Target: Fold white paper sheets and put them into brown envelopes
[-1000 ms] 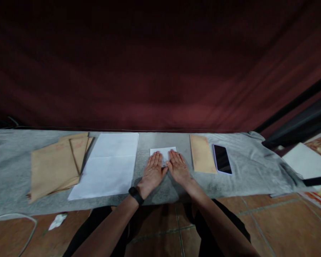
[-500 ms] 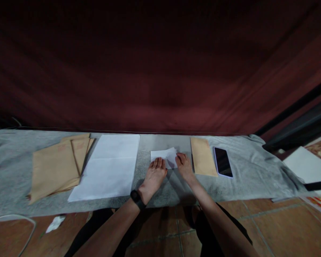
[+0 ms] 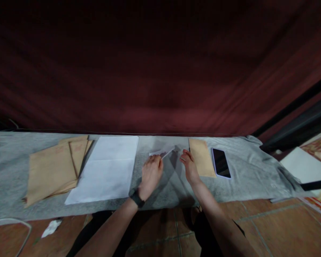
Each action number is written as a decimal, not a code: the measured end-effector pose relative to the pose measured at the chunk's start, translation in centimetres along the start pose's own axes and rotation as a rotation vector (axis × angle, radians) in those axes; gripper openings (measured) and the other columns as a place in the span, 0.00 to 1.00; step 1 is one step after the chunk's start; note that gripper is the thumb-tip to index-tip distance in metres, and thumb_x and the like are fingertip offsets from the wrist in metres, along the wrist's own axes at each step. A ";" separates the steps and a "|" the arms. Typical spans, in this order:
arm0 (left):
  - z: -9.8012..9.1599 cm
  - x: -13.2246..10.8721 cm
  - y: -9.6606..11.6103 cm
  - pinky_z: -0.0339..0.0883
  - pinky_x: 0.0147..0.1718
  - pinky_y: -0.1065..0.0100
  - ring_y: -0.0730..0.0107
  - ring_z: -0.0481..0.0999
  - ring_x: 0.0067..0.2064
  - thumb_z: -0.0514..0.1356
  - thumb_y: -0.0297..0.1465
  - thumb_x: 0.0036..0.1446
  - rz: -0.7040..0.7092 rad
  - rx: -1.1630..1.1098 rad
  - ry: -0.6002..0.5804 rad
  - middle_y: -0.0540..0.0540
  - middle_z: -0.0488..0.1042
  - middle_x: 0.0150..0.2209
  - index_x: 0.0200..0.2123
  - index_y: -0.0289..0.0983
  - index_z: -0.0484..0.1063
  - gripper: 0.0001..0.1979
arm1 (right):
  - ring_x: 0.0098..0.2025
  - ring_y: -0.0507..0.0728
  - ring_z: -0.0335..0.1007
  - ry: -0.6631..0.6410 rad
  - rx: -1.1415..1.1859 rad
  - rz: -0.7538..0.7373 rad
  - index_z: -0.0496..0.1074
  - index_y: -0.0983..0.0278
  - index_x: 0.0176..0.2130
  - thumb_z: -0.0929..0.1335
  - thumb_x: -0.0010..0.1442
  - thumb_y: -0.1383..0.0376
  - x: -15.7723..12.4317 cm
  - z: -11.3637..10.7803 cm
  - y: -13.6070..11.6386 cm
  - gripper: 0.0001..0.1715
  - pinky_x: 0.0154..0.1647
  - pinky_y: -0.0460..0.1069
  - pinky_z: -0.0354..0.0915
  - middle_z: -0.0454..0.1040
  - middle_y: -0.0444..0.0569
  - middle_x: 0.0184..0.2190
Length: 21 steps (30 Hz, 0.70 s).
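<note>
As left hand (image 3: pixel 152 172) holds paper (image 3: pixel 167 153), grey cloth (image 3: pixel 253 171) beneath, red curtain (image 3: pixel 160 96) behind.

The folded sheet (image 3: pixel 167 153) in my left grip (image 3: pixel 152 170) looks like matt paper, the envelopes (image 3: pixel 52 167) like dull kraft paper; my cloth-covered counter (image 3: pixel 251 175) looks soft and rumpled, the phone screen (image 3: pixel 221 162) glossy, the floor tiles (image 3: pixel 280 223) dull.

Dim overall, red backdrop (image 3: pixel 160 71) nearly black up top, soft shadows across grey cloth (image 3: pixel 251 167).
</note>
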<state>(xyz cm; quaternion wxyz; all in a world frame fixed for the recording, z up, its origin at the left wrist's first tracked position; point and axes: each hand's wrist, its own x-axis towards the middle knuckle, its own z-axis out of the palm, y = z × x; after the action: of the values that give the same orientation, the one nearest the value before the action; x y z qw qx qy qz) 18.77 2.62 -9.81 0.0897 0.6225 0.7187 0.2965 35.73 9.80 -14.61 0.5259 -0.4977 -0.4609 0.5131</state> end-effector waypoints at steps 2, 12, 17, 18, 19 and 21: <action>-0.4 0.8 -0.6 0.70 0.39 0.64 0.64 0.77 0.37 0.55 0.31 0.62 -0.184 -0.370 0.107 0.45 0.77 0.34 0.36 0.37 0.73 0.07 | 0.50 0.61 0.74 -0.039 0.056 0.071 0.70 0.61 0.51 0.66 0.59 0.53 -0.2 0.1 -0.1 0.24 0.50 0.57 0.72 0.74 0.56 0.53; 1.9 -0.7 -0.9 0.71 0.31 0.70 0.72 0.76 0.31 0.71 0.30 0.40 -0.683 -1.393 0.016 0.47 0.78 0.32 0.34 0.34 0.74 0.15 | 0.32 0.55 0.74 -0.301 0.112 0.155 0.74 0.62 0.38 0.72 0.53 0.55 -1.8 2.2 -0.6 0.17 0.30 0.48 0.70 0.79 0.46 0.33; 1.0 -0.2 -3.7 0.70 0.29 0.71 0.71 0.77 0.33 0.66 0.31 0.50 -0.747 -1.237 0.150 0.48 0.77 0.35 0.42 0.37 0.71 0.15 | 0.23 0.51 0.64 -0.265 -0.263 -0.005 0.73 0.62 0.33 0.66 0.54 0.58 -0.2 1.3 0.6 0.11 0.22 0.45 0.61 0.69 0.39 0.22; 0.9 0.0 -4.4 0.69 0.28 0.71 0.71 0.77 0.32 0.65 0.29 0.50 -0.742 -1.150 0.153 0.49 0.76 0.34 0.46 0.37 0.70 0.18 | 0.24 0.52 0.65 -0.268 -0.338 -0.022 0.73 0.63 0.34 0.65 0.55 0.59 0.0 1.1 0.8 0.12 0.23 0.45 0.61 0.70 0.40 0.22; 0.8 0.2 -5.0 0.68 0.27 0.71 0.71 0.76 0.31 0.64 0.27 0.50 -0.715 -1.050 0.138 0.51 0.75 0.33 0.49 0.37 0.68 0.21 | 0.25 0.52 0.66 -0.269 -0.399 -0.033 0.74 0.63 0.36 0.65 0.55 0.59 0.1 0.9 0.9 0.12 0.24 0.45 0.62 0.70 0.40 0.23; 1.0 0.4 -6.0 0.68 0.28 0.71 0.72 0.75 0.29 0.63 0.22 0.49 -0.596 -0.829 0.083 0.54 0.72 0.30 0.55 0.37 0.65 0.28 | 0.28 0.53 0.69 -0.257 -0.464 -0.041 0.75 0.64 0.41 0.65 0.56 0.62 0.1 0.5 1.0 0.15 0.28 0.46 0.64 0.73 0.42 0.25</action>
<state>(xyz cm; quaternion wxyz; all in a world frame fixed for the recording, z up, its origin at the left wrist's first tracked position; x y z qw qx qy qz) 14.19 2.98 -13.74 0.3810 0.2903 0.6900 0.5427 35.15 9.89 -15.61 0.3450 -0.5263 -0.6393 0.4419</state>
